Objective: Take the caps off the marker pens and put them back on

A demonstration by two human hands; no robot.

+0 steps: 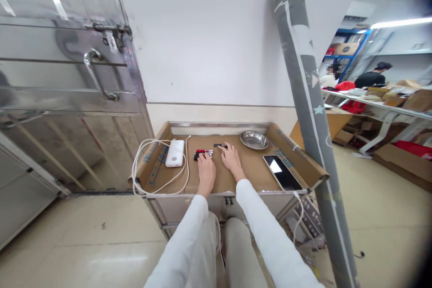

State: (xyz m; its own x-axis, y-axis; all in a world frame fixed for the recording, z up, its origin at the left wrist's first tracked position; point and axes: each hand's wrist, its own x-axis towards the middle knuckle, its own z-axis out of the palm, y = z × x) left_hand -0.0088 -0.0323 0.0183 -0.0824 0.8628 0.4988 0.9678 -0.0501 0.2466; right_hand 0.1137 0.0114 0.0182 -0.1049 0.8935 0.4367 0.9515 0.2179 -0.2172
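On the brown cardboard-lined tabletop (224, 180), a small group of slim red and black cylinders (204, 151), which look like batteries, lies side by side. My left hand (206, 172) has its bent fingertips pressed on the near side of this group, partly covering it. A single black cylinder (219, 145) of similar look lies farther back and to the right. Its right end is under the fingertips of my right hand (231, 157), which are closed on it. Behind my right hand, to the right, stands a shallow round metal dish (254, 140).
A white power bank (175, 153) with a looped white cable (134, 168) lies left. A phone (281, 173) lies right. Raised cardboard edges (299, 155) border the top. A long grey patterned roll (310, 90) leans on the wall. A metal door (67, 72) stands left; people sit far right.
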